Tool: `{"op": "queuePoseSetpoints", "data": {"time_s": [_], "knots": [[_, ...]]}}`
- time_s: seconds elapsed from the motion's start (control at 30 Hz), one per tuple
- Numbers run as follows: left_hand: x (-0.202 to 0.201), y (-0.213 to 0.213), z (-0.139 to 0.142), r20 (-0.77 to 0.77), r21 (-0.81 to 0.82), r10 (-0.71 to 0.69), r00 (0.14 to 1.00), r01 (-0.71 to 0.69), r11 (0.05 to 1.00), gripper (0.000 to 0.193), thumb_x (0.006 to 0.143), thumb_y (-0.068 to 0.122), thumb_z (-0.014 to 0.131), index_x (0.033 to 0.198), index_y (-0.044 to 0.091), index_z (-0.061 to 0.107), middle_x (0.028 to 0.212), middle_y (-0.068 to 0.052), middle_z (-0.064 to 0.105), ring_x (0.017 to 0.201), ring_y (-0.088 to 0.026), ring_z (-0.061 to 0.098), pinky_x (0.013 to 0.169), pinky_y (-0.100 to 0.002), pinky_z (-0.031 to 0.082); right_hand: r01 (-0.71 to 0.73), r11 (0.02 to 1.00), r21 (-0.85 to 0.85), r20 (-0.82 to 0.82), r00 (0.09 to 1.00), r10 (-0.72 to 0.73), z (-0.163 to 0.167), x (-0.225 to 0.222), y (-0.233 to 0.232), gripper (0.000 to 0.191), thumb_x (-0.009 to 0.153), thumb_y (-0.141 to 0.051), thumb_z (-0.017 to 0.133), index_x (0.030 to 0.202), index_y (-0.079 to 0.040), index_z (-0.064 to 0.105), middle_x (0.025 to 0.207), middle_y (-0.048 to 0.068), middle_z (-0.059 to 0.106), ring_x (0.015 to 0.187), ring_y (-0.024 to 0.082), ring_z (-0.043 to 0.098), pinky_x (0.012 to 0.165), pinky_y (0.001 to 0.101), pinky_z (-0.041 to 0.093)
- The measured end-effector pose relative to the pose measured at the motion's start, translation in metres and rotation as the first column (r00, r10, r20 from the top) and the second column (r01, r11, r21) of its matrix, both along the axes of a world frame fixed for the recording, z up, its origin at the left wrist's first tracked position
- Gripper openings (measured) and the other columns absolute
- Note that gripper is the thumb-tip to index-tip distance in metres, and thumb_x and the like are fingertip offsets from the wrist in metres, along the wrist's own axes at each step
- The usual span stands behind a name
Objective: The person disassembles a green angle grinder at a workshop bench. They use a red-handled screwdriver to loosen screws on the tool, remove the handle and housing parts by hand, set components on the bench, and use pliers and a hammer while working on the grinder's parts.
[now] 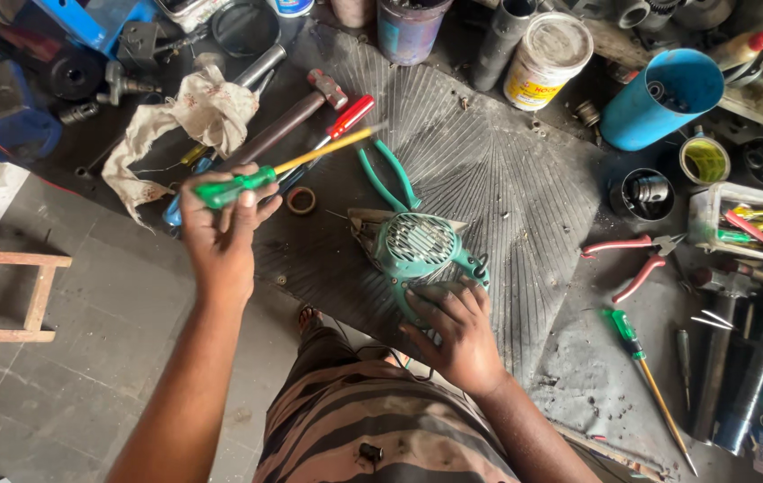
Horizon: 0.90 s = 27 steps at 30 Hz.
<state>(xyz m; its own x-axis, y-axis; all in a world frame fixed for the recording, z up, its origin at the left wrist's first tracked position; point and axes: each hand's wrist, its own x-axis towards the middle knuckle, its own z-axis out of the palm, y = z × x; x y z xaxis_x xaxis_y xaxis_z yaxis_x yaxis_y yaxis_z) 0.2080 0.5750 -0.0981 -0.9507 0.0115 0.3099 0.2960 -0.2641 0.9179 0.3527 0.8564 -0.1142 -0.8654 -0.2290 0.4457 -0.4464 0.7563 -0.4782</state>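
- While raised above the near-left part of the bench point(524, 192), left hand point(220, 234) closed around the green handle of a screwdriver point(260, 178), yellow shaft pointing right and slightly far.
- Right hand point(455, 326) spread flat, fingers open, pressing on the near side of a green power tool point(417, 250), not wrapped around it.
- Green power tool lying near the middle of the bench on a dark ribbed mat point(498, 170), round vented cover facing up.
- Green-handled pliers point(387, 174) just beyond the tool, on the mat.
- Small brown ring point(301, 199) to the left of the tool, near the left hand.
- Red-handled screwdriver point(343, 121) and hammer point(287, 125) beyond the left hand, beside a dirty white rag point(193, 121).
- Red-handled pliers point(636, 259) well to the right of the tool.
- Second green-handled screwdriver point(645, 367) at the near right, shaft pointing toward the near edge.
- Blue tube point(663, 94) and white tin point(547, 58) at the far right.
- Clear plastic tray point(744, 215) of small tools at the right edge.
- Wooden stool point(1, 295) on the grey floor to the left.
- Striped clothing point(363, 420) at the near edge, between the two arms.
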Motion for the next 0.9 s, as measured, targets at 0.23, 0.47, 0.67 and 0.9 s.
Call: {"op": "queuePoseSetpoints", "data": {"time_s": [0.23, 0.47, 0.67, 0.9], "knots": [[-0.019, -0.010, -0.027, -0.302, -0.771, 0.119, 0.946, -0.316, 0.553, 0.014, 0.092, -0.005, 0.067, 0.102, 0.005, 0.066, 0.104, -0.011, 0.075, 0.103, -0.031, 0.070, 0.090, -0.042, 0.055, 0.042, 0.995, -0.093, -0.077, 0.996, -0.049, -0.006, 0.020, 0.009, 0.039, 0.077, -0.010, 0.082, 0.115, -0.009, 0.071, 0.124, 0.011, 0.066, 0.119, 0.035, 0.063, 0.111, 0.0558, 0.043], [-0.086, 0.022, 0.002, -0.401, -0.799, -0.051, 0.915, -0.322, 0.507, 0.027, 0.090, 0.002, 0.072, 0.116, 0.006, 0.068, 0.108, -0.010, 0.074, 0.106, -0.034, 0.067, 0.091, -0.046, 0.053, 0.239, 0.889, -0.390, -0.048, 0.959, -0.279, 0.002, 0.023, 0.006, 0.036, 0.084, -0.019, 0.089, 0.091, -0.006, 0.056, 0.111, 0.014, 0.065, 0.104, 0.029, 0.066, 0.078, 0.0353, 0.059], [-0.130, 0.073, 0.024, -0.459, -0.871, -0.206, 0.864, -0.393, 0.295, 0.034, 0.079, 0.020, 0.083, 0.104, 0.007, 0.065, 0.111, -0.015, 0.070, 0.112, -0.037, 0.065, 0.086, -0.048, 0.055, 0.207, 0.966, -0.158, -0.171, 0.957, -0.233, 0.079, -0.031, -0.011, 0.027, 0.092, -0.027, 0.071, 0.102, -0.002, 0.069, 0.109, 0.015, 0.065, 0.104, 0.032, 0.063, 0.090, 0.0419, 0.049], [-0.149, 0.100, 0.011, -0.410, -0.907, -0.122, 0.904, -0.391, 0.157, 0.025, 0.095, 0.012, 0.065, 0.119, 0.004, 0.064, 0.112, -0.019, 0.067, 0.102, -0.039, 0.064, 0.077, -0.045, 0.057, 0.186, 0.960, 0.209, 0.159, 0.962, -0.221, 0.156, -0.107, -0.045, 0.022, 0.100, -0.023, 0.065, 0.092, -0.004, 0.070, 0.091, 0.012, 0.068, 0.089, 0.034, 0.065, 0.079, 0.0467, 0.051]]}}
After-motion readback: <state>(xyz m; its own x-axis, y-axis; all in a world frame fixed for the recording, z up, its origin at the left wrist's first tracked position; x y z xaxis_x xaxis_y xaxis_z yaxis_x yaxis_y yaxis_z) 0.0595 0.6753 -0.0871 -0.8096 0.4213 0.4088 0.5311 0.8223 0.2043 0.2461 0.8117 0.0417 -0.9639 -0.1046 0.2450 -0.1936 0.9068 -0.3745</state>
